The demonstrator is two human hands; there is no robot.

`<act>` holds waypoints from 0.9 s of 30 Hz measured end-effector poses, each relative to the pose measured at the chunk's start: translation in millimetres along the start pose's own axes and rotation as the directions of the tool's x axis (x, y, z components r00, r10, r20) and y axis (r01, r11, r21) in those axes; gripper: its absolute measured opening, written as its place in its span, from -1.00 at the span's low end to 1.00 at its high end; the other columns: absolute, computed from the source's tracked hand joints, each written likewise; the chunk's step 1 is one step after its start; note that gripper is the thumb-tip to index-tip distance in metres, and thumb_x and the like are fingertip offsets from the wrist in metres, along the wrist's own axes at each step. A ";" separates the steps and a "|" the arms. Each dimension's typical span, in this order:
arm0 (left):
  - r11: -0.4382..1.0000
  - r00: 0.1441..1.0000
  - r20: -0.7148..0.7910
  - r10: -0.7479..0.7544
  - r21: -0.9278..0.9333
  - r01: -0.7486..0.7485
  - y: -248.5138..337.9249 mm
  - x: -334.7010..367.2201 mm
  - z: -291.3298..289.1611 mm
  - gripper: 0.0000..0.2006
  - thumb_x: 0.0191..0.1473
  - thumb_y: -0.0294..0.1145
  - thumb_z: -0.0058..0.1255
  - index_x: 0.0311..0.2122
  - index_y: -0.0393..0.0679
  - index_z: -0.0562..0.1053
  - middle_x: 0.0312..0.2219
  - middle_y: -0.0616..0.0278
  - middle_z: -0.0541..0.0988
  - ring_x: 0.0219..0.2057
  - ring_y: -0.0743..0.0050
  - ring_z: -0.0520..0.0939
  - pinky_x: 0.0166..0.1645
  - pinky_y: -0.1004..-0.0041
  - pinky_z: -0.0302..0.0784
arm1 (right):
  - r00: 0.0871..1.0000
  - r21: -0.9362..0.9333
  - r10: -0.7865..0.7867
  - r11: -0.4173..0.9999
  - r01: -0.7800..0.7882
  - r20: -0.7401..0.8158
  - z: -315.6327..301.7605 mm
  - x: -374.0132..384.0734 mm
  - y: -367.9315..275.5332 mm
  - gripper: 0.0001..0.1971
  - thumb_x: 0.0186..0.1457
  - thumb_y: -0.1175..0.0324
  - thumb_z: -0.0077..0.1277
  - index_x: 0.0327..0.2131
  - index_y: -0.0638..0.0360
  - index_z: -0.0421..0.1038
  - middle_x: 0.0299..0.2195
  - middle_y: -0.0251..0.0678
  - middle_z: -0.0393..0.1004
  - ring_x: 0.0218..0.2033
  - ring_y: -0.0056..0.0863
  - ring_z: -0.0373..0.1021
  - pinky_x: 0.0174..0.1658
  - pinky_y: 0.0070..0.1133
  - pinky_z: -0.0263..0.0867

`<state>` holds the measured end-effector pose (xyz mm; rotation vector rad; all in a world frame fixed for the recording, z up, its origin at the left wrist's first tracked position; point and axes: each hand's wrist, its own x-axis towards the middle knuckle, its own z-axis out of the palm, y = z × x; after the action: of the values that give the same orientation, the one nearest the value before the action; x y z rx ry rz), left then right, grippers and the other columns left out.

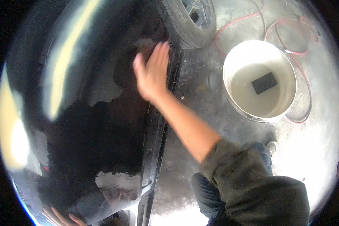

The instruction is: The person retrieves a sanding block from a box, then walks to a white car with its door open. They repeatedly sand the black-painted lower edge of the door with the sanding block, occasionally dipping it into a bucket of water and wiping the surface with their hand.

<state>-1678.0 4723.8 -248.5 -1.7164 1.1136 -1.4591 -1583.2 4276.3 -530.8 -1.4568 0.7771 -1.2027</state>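
A glossy black car body panel point(101, 143) fills the left side, with wet-looking patches and bright light reflections on it. My right hand point(152, 73) lies flat near the panel's right edge, fingers stretched out and thumb apart, slightly blurred. Nothing shows in it; the underside of the palm is hidden. At the lower left rim, only the fingers of my left hand point(62, 217) come into view, spread against the panel; the rest is cut off.
To the right, a white bucket point(292, 79) holds cloudy water with a dark rectangular block point(264, 83) in it. A wheel with a tire point(188, 28) stands beyond the panel. A red hose point(305, 77) loops over the grey concrete floor point(203, 101) behind the bucket.
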 end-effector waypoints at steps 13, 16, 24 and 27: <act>1.000 0.999 0.038 0.008 0.005 -0.008 -4.9 -3.6 -0.5 -0.40 0.38 0.10 -0.29 0.22 -0.20 0.44 0.28 -0.24 0.34 0.30 -0.43 0.32 0.34 -0.26 0.16 | 0.999 0.030 -0.045 0.999 0.045 -0.003 -9.9 42.5 -11.5 0.00 0.38 -0.24 -0.37 0.38 0.62 -0.38 0.44 0.35 -0.48 0.50 0.09 -0.53 0.50 -0.14 -0.52; 1.000 0.999 0.054 0.000 -0.007 0.000 -6.5 -3.3 -1.4 -0.40 0.38 0.11 -0.28 0.22 -0.19 0.45 0.28 -0.23 0.34 0.30 -0.43 0.32 0.34 -0.26 0.16 | 0.978 -0.059 -0.166 0.983 0.175 0.124 0.2 -92.2 -51.6 0.10 0.26 -0.30 -0.18 0.38 0.63 -0.32 0.43 0.41 -0.45 0.49 0.22 -0.48 0.50 -0.08 -0.47; 1.000 0.998 0.058 -0.020 0.006 0.019 -12.4 -16.6 -2.5 -0.39 0.38 0.12 -0.29 0.21 -0.19 0.45 0.28 -0.21 0.36 0.30 -0.42 0.34 0.34 -0.24 0.16 | 0.957 -0.011 -0.272 0.962 0.274 0.101 -9.0 9.3 -34.2 0.03 0.34 -0.26 -0.31 0.38 0.64 -0.34 0.43 0.41 -0.48 0.49 0.19 -0.50 0.49 -0.07 -0.48; 1.000 0.999 0.047 -0.003 -0.008 0.004 -8.9 -3.6 2.9 -0.39 0.38 0.11 -0.30 0.21 -0.19 0.45 0.28 -0.21 0.35 0.30 -0.42 0.33 0.34 -0.24 0.16 | 0.996 0.076 -0.071 0.994 0.075 -0.051 -5.6 51.2 -41.4 0.02 0.36 -0.26 -0.35 0.38 0.63 -0.35 0.43 0.39 -0.49 0.49 0.18 -0.50 0.50 -0.09 -0.50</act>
<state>-1673.5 4730.8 -243.0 -1.7501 1.0937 -1.4107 -1579.3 4237.6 -477.4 -1.4068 0.7064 -1.3135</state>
